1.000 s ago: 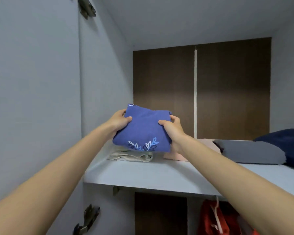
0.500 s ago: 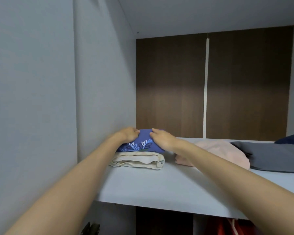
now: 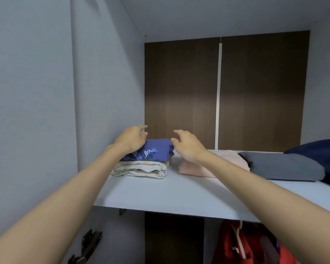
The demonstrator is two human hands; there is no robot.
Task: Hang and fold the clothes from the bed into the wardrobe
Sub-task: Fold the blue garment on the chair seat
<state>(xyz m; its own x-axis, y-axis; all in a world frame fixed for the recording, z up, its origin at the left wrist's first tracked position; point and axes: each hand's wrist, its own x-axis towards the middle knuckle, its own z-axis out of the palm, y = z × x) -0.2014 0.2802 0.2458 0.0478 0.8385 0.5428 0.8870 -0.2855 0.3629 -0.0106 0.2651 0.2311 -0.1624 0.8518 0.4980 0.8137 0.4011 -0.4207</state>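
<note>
A folded blue garment with a white leaf print (image 3: 154, 152) lies on top of a folded cream garment (image 3: 140, 168) at the left end of the pale wardrobe shelf (image 3: 160, 197). My left hand (image 3: 131, 139) hovers just over the blue garment's left side, fingers loosely spread and holding nothing. My right hand (image 3: 186, 144) is lifted off its right side, fingers relaxed, the thumb close to the fabric's edge.
Further right on the shelf lie a folded pink garment (image 3: 227, 164), a grey one (image 3: 282, 166) and a dark navy one (image 3: 324, 155). The wardrobe's side wall (image 3: 103, 92) is close on the left. Red clothes (image 3: 242, 244) hang below the shelf.
The blue garment went from held in the air to lying on the cream pile. Both hands have let go of it and lifted slightly.
</note>
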